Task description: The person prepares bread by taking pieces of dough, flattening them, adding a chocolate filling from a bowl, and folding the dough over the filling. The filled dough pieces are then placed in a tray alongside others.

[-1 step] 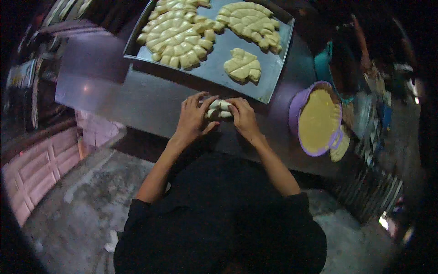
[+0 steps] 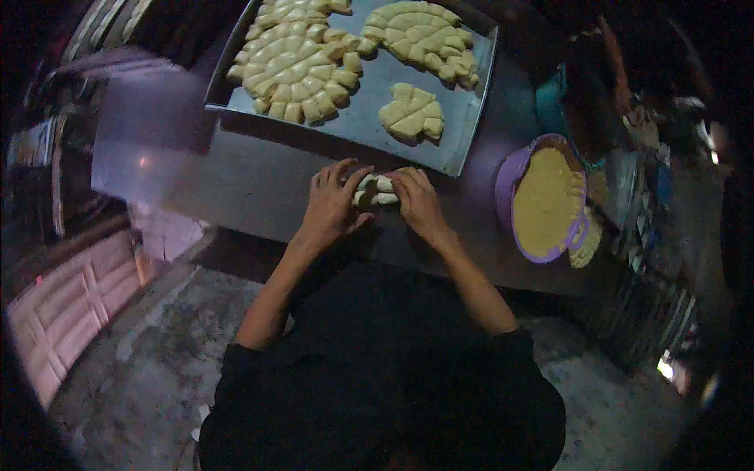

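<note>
A small cluster of pale dough pieces [image 2: 383,185] sits between my two hands, near the front of the dark table. My left hand [image 2: 334,196] curves its fingers and thumb around the left end of the cluster. On the right end, the fingertips of my right hand [image 2: 415,195] press against the pieces. Whether the dough touches the table or is lifted off it, I cannot tell. Just beyond my hands lies a metal tray [image 2: 369,94]. It bears a big segmented dough shape [image 2: 294,67] at left, another [image 2: 420,35] at the back right, and a smaller one [image 2: 411,112] nearer me.
At the right, a purple basin [image 2: 510,184] contains a large mass of yellowish dough [image 2: 546,204]. A teal container [image 2: 551,102] stands behind it. The table [image 2: 251,177] extends to the left of my hands, and its front edge runs close to my body.
The whole view has shifted slightly, so the tray appears a little farther left. Both hands keep nearly the same hold on the dough pieces.
</note>
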The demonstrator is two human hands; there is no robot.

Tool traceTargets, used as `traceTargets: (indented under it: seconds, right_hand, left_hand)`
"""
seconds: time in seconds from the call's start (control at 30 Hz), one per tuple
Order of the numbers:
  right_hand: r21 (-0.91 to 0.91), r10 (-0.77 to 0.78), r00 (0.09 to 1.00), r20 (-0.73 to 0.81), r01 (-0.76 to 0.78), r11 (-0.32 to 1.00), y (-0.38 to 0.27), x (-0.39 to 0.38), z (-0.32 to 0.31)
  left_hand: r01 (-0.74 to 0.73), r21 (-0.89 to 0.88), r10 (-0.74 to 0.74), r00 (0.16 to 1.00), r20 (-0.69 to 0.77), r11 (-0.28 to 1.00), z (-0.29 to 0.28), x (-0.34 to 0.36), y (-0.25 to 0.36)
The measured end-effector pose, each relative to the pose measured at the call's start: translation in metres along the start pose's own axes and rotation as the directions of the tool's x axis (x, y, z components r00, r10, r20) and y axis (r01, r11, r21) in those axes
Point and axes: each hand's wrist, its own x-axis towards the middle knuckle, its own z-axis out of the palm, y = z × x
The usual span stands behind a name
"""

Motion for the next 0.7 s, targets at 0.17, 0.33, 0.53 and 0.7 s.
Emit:
traceTargets:
  seconds: [0.17,0.33,0.53,0.7]
  right_hand:
    - [-0.064,-0.036,0.994,0.102,0.043,0.997,-0.033,0.007,-0.023]
    - [0.119,0.08,0.967,0.241,-0.111,0.987,-0.029,0.014,-0.021]
    - [-0.068,-0.086,0.972,0.219,0.103,0.992,-0.046,0.02,-0.031]
    - [0.078,0.324,0.936,-0.141,-0.315,0.946,-0.05,0.044,-0.083]
  left_hand:
    - [-0.121,0.121,0.105,0.986,0.127,0.985,0.024,0.018,-0.025]
    - [-0.059,0.028,0.053,0.984,0.168,0.998,0.024,0.023,-0.022]
    - [-0.011,0.04,0.004,0.985,0.17,0.999,0.011,0.024,-0.012]
    - [0.013,-0.001,-0.012,0.997,0.074,1.0,-0.003,0.014,-0.008]
